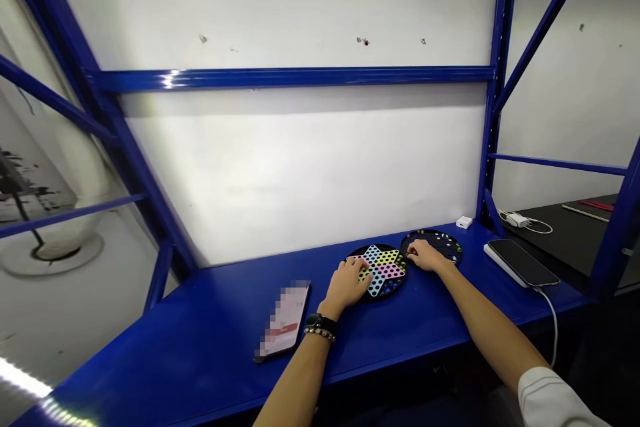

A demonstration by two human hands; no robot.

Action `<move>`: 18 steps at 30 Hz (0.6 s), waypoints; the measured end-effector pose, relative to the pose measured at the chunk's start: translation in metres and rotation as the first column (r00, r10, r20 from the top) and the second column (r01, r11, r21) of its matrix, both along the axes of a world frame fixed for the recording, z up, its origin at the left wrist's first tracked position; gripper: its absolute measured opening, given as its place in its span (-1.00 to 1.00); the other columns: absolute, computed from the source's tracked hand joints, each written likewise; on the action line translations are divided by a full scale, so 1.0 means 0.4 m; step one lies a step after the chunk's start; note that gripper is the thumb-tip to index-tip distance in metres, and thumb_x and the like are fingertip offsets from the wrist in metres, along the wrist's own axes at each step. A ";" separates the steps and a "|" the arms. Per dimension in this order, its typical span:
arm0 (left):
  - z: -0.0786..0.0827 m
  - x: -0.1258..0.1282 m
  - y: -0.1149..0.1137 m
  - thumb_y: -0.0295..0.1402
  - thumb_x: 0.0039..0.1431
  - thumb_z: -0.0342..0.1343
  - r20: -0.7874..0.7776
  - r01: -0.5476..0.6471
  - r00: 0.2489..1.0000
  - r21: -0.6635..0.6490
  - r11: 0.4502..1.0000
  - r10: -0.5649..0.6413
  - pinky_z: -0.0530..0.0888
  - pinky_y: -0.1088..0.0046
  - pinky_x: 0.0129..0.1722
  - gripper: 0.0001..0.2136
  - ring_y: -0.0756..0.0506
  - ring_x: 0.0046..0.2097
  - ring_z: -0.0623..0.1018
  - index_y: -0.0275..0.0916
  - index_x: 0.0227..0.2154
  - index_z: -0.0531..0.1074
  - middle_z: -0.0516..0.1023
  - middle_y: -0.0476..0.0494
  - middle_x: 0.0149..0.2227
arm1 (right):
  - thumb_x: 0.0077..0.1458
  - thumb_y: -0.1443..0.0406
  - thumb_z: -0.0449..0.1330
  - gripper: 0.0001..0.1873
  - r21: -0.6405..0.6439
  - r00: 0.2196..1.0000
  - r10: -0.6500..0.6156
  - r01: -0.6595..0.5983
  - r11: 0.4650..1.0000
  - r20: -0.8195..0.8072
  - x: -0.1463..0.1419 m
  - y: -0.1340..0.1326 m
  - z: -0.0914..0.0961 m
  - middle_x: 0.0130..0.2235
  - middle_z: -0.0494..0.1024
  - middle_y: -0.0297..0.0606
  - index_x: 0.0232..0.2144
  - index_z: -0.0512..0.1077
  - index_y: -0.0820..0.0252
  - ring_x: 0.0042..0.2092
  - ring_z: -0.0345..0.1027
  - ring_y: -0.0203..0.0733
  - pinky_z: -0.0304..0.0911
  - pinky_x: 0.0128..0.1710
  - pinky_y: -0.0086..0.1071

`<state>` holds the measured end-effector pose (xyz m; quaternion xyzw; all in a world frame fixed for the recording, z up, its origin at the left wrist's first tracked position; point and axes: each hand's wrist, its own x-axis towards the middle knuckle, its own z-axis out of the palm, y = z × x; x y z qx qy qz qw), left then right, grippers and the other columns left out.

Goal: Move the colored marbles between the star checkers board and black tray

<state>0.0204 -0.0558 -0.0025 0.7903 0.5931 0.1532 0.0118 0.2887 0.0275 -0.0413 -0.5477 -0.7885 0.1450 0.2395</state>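
White sleeve [555, 400] nearest; right hand [425, 255] curled at round black tray [447, 248], grip unclear. Left hand [349, 281] loosely open on Chinese checkers board [383, 268].

Star-patterned board [383, 270] and black tray [446, 246] lay flat on the blue desk [220, 333].
Board was round, dark-edged, its holed sections light blue, yellow and pink; blue pieces [389, 287] sat lower right. Tray was just beside, small coloured pieces [440, 236] near its rim.

Blue desk [200, 333]: phone [291, 320] mid-depth; star board [385, 269], black tray [448, 251], white cube [464, 222] toward back edge; white slab [503, 269] near right edge.
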 end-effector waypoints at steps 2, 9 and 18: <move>0.000 0.000 0.000 -0.20 0.23 -0.01 0.009 0.004 1.000 0.000 1.000 -0.004 0.42 0.20 -0.07 -0.72 -0.26 -0.01 0.46 -0.18 -0.11 0.45 0.48 -0.22 -0.02 | 0.17 0.32 0.15 -0.83 0.036 0.999 -0.030 0.031 0.999 -0.035 0.002 0.008 -0.001 -0.22 0.55 -0.14 -0.32 0.54 0.24 -0.17 0.40 -0.15 0.22 -0.19 -0.38; -0.011 -0.003 0.004 -0.21 0.22 0.01 0.008 0.016 1.000 0.020 1.000 -0.016 0.40 0.24 -0.05 -0.75 -0.23 -0.03 0.46 -0.16 -0.13 0.44 0.48 -0.18 -0.02 | 0.20 0.30 0.13 -0.79 0.125 0.977 -0.045 0.071 0.990 -0.207 -0.074 0.061 0.017 -0.23 0.58 -0.15 -0.26 0.55 0.26 -0.16 0.40 -0.17 0.23 -0.11 -0.38; -0.015 -0.006 0.005 -0.20 0.22 0.01 0.006 0.018 1.000 0.030 0.999 -0.018 0.40 0.22 -0.05 -0.76 -0.23 -0.03 0.46 -0.16 -0.13 0.44 0.48 -0.18 -0.02 | 0.15 0.28 0.19 -0.82 0.023 0.994 -0.085 0.087 0.996 -0.074 -0.186 0.090 0.014 -0.05 0.51 -0.08 -0.23 0.52 0.23 -0.01 0.37 -0.11 0.24 -0.10 -0.37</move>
